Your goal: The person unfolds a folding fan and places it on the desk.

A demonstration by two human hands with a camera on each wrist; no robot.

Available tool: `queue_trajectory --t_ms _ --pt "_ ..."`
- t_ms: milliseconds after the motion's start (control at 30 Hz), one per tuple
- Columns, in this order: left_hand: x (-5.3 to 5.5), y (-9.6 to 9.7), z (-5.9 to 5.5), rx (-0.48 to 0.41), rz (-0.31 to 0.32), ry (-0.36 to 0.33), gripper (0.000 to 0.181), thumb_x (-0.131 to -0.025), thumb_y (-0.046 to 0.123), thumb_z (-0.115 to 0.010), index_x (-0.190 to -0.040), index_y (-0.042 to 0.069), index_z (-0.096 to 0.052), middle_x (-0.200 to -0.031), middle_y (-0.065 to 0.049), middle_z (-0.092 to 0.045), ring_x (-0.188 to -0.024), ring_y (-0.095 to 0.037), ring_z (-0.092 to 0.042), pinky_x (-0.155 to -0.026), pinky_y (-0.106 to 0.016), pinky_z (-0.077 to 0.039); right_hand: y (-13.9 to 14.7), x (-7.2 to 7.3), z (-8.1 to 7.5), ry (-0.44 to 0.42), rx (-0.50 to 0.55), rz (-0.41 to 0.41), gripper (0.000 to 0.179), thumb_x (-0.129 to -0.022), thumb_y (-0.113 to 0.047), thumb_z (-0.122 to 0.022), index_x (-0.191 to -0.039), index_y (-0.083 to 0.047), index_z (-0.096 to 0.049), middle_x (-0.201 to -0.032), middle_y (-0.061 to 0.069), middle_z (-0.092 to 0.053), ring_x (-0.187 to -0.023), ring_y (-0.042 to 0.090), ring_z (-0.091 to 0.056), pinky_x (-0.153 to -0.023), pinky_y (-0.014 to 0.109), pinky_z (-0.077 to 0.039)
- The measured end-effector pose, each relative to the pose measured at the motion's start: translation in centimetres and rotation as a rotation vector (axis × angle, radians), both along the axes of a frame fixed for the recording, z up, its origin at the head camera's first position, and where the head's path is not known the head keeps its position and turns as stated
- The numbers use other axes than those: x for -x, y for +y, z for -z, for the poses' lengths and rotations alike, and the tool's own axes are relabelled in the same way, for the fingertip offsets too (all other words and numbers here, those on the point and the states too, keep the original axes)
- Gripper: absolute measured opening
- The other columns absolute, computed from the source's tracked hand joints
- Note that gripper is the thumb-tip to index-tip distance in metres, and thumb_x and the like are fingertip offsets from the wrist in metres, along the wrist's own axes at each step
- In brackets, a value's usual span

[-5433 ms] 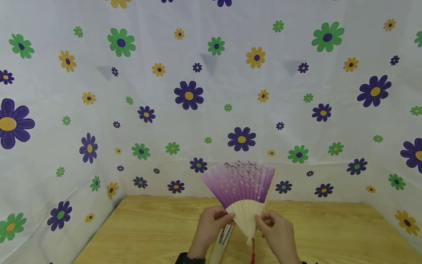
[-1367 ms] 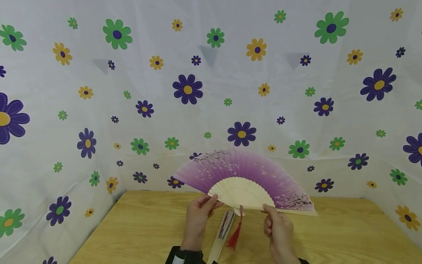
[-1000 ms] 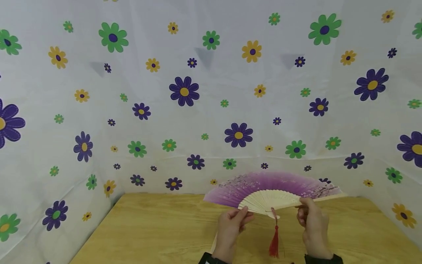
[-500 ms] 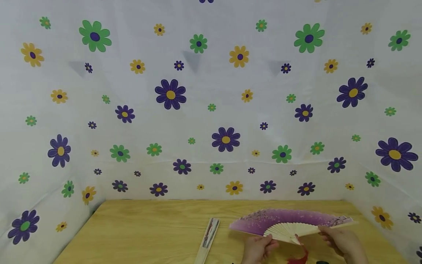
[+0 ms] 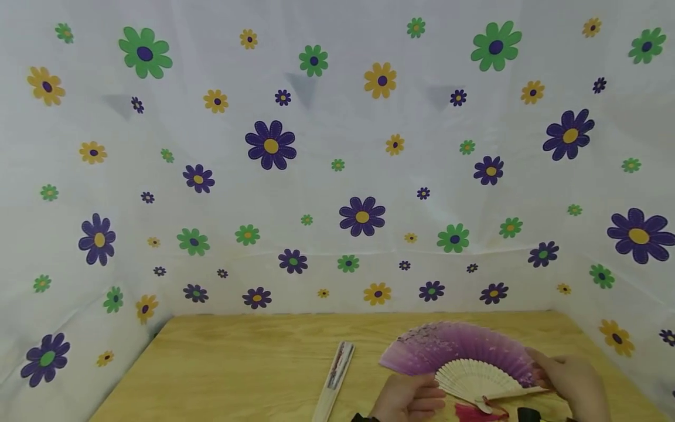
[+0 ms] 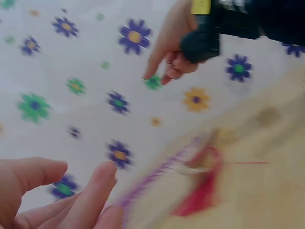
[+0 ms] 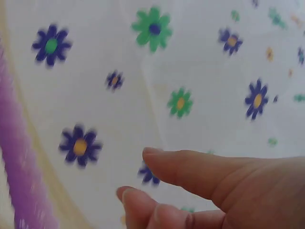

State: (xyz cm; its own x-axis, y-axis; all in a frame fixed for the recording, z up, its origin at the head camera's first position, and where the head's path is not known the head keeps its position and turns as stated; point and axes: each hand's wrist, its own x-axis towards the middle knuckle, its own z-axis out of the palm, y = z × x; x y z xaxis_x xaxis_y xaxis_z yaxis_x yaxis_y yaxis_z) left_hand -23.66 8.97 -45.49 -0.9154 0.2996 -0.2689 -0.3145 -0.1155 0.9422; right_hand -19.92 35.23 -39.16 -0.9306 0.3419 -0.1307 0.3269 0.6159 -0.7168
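A spread purple folding fan (image 5: 464,349) with pale ribs lies on the wooden table at the right, its red tassel (image 5: 477,413) toward the near edge. By the fan's left ribs is my left hand (image 5: 408,395); in the left wrist view its thumb and fingers stand apart with nothing between them. My right hand (image 5: 575,381) is over the fan's right end. In the right wrist view, the right hand's fingertips (image 7: 152,153) are parted and hold nothing, with the fan's purple edge (image 7: 21,162) at the left. The left wrist view is blurred around the tassel.
A folded fan (image 5: 334,381) with pale sticks lies slanted on the table (image 5: 237,363), left of my left hand. White flowered cloth (image 5: 337,193) encloses the table at the back and sides. A black device (image 6: 200,43) is strapped to my right wrist.
The purple fan was spread from partly to widely open in both hands, carried right and lowered onto the table. Both hands have let go of it.
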Motion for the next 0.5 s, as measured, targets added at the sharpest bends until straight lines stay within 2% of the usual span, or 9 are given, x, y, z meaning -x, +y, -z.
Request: queue_trajectory --t_ms 67,133,233,267,367,433,500 --pt "0.4 -2.2 -2.1 0.027 -0.002 0.094 0.026 -0.091 0.017 -0.065 -0.1 -0.007 -0.072 -0.09 -0.02 -0.077 -0.072 -0.018 -0.073 -0.058 -0.021 -0.058 -2.5 0.3 -1.3 0.054 -0.074 -0.047 0.055 -0.098 -0.04 -0.049 -0.077 0.006 -0.071 -0.061 0.0 -0.067 -0.063 0.019 -0.059 -0.059 0.035 -0.044" --pt "0.7 -5.2 -4.4 0.067 -0.016 0.223 0.028 -0.092 0.018 -0.065 -0.105 -0.007 -0.071 -0.092 -0.02 -0.077 -0.072 -0.017 -0.073 -0.057 -0.019 -0.056 -6.0 0.6 -2.2 0.122 -0.097 -0.098 0.049 -0.098 -0.035 -0.054 -0.078 0.005 -0.071 -0.063 0.003 -0.069 -0.061 0.019 -0.06 -0.057 0.036 -0.045" --pt "0.7 -10.1 -7.5 0.21 -0.076 0.437 0.03 -0.093 0.016 -0.066 -0.11 -0.008 -0.07 -0.094 -0.022 -0.076 -0.075 -0.021 -0.072 -0.066 -0.029 -0.059 -12.5 1.1 -2.5 0.2 -0.118 -0.177 0.04 -0.093 -0.03 -0.062 -0.064 -0.003 -0.066 -0.056 0.002 -0.065 -0.051 0.014 -0.056 -0.049 0.031 -0.042" --pt "0.5 -11.7 -8.3 0.281 -0.104 0.483 0.03 -0.092 0.016 -0.066 -0.11 -0.008 -0.07 -0.093 -0.022 -0.076 -0.076 -0.021 -0.072 -0.069 -0.033 -0.059 -14.6 1.2 -2.3 0.211 -0.121 -0.208 0.039 -0.09 -0.029 -0.066 -0.06 -0.005 -0.065 -0.054 0.002 -0.064 -0.048 0.013 -0.055 -0.048 0.031 -0.042" --pt "-0.2 -15.8 -10.0 0.505 -0.202 0.579 0.028 -0.09 0.016 -0.068 -0.108 -0.006 -0.071 -0.089 -0.019 -0.076 -0.073 -0.02 -0.07 -0.071 -0.042 -0.058 -20.4 1.7 -1.1 0.209 -0.162 -0.303 0.042 -0.085 -0.033 -0.071 -0.051 -0.01 -0.061 -0.044 -0.001 -0.06 -0.04 0.01 -0.051 -0.043 0.027 -0.04" --pt "-0.9 -18.1 -10.9 0.646 -0.249 0.588 0.028 -0.089 0.019 -0.069 -0.107 -0.001 -0.072 -0.087 -0.013 -0.076 -0.07 -0.018 -0.068 -0.069 -0.043 -0.057 -23.7 2.1 -0.1 0.179 -0.184 -0.358 0.044 -0.084 -0.036 -0.073 -0.05 -0.01 -0.061 -0.041 -0.001 -0.059 -0.037 0.01 -0.051 -0.039 0.024 -0.036" --pt "-1.4 -19.8 -11.4 0.723 -0.287 0.587 0.028 -0.089 0.021 -0.07 -0.107 0.0 -0.073 -0.086 -0.012 -0.076 -0.069 -0.017 -0.068 -0.068 -0.043 -0.056 -26.4 2.5 0.8 0.118 -0.186 -0.404 0.045 -0.083 -0.038 -0.073 -0.05 -0.01 -0.063 -0.037 -0.001 -0.053 -0.034 0.008 -0.047 -0.037 0.022 -0.03"
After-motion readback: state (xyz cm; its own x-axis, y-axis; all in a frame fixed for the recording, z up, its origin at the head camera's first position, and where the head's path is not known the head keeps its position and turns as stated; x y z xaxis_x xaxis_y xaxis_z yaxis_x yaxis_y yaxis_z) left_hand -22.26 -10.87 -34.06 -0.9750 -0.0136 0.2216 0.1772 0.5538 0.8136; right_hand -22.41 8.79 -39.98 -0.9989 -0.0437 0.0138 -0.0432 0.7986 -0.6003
